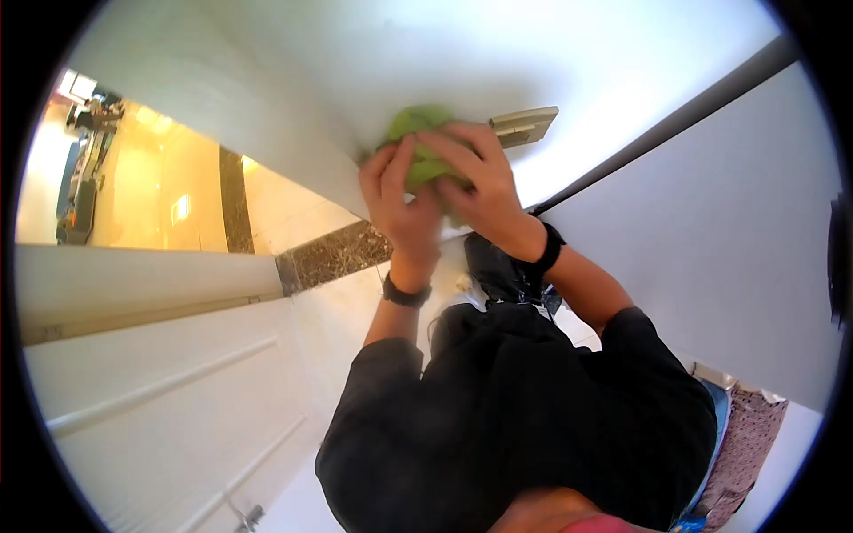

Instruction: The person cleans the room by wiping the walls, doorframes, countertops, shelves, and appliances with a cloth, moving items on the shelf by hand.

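Both hands press a crumpled green cloth (422,120) against a white upright panel (355,80). My left hand (400,200) is on the cloth's left side, its fingers bent over it. From the right, my right hand (480,178) grips the same cloth, fingers curved across it. A beige metal fitting (524,127) sticks out of the panel just beyond my right hand's fingers. Dark bands circle both wrists.
A grey-white panel (711,222) stands on the right. At the left is a white panelled door (160,382). Tiled floor with a dark marbled strip (338,255) runs below. Patterned pink fabric (751,444) shows at lower right, and a bright room lies at upper left.
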Motion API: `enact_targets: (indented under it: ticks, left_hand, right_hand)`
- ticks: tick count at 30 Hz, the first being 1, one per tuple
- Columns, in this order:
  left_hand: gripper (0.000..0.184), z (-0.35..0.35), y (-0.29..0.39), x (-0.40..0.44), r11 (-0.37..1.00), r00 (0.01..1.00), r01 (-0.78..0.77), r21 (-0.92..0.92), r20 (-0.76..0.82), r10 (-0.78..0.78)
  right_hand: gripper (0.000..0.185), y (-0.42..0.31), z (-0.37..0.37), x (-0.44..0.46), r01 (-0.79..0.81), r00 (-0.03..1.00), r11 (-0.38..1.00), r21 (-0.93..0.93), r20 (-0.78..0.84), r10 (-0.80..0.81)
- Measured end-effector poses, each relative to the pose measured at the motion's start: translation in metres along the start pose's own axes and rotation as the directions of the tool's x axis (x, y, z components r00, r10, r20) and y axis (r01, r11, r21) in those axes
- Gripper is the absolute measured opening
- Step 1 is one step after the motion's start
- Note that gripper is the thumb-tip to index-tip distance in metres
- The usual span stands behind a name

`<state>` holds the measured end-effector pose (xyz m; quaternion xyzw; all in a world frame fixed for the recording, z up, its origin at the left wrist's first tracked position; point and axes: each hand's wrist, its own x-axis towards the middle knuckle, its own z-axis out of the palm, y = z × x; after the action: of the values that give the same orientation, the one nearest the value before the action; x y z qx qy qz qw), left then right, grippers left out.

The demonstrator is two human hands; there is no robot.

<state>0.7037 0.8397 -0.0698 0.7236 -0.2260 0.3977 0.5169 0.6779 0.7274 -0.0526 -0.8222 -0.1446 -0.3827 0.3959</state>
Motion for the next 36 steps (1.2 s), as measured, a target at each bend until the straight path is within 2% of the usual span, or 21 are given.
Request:
enact_targets:
  ticks: [2,4,7,10,13,18,23,26,29,31,33,36]
  left_hand:
    - [0.045,0.006,0.004,0.004,0.997,1.0,-0.016,-0.081,-0.008,0.015]
    - [0.044,0.015,0.005,0.009,0.989,0.999,-0.016,-0.15,0.027,0.02]
    - [0.044,0.021,0.0,0.009,0.978,0.993,-0.1,-0.181,0.038,0.108]
    - [0.048,0.012,-0.014,0.002,0.974,0.984,-0.108,-0.2,0.116,0.133]
    - [0.049,0.002,-0.029,-0.018,0.982,0.969,-0.062,-0.178,0.223,0.102]
    - [0.052,-0.017,-0.046,-0.048,0.986,0.922,0.085,-0.141,0.386,-0.025]
    - [0.054,-0.056,-0.049,-0.048,0.973,0.754,0.228,-0.029,0.638,-0.158]
    - [0.051,-0.096,-0.041,-0.032,0.98,0.879,-0.028,-0.197,0.461,0.118]
    - [0.047,-0.127,-0.034,-0.003,0.954,0.932,-0.22,-0.205,0.243,0.268]
    - [0.043,-0.135,-0.037,0.007,0.965,0.965,-0.152,-0.211,0.18,0.192]
    - [0.043,-0.133,-0.043,0.015,0.974,0.984,-0.033,-0.224,0.162,0.071]
    - [0.05,-0.133,-0.072,0.008,0.971,0.957,-0.04,-0.235,0.272,0.105]
  right_hand:
    - [0.057,-0.008,-0.011,0.006,-0.032,0.999,0.999,-0.032,0.01,0.032]
    - [0.057,-0.002,-0.017,0.006,-0.057,0.997,0.995,-0.083,-0.062,0.052]
    - [0.057,-0.003,-0.011,0.0,-0.075,0.984,0.991,-0.115,-0.171,0.054]
    - [0.056,0.001,0.003,-0.013,-0.049,0.977,0.987,-0.151,-0.213,0.016]
    - [0.055,0.014,0.025,-0.042,-0.154,0.963,0.978,-0.14,-0.244,0.116]
    - [0.052,0.02,0.047,-0.078,-0.29,0.948,0.954,-0.075,-0.161,0.275]
    - [0.052,0.004,0.055,-0.099,-0.415,0.91,0.909,-0.027,-0.016,0.415]
    - [0.055,-0.041,0.057,-0.084,-0.253,0.965,0.967,-0.022,-0.073,0.251]
    - [0.055,-0.084,0.07,-0.057,-0.129,0.983,0.99,-0.049,-0.137,0.121]
    - [0.055,-0.101,0.084,-0.039,-0.075,0.987,0.994,-0.083,-0.149,0.062]
    - [0.056,-0.097,0.102,-0.035,-0.103,0.978,0.99,-0.095,-0.19,0.083]
    - [0.053,-0.078,0.13,-0.048,-0.166,0.953,0.979,-0.116,-0.274,0.129]
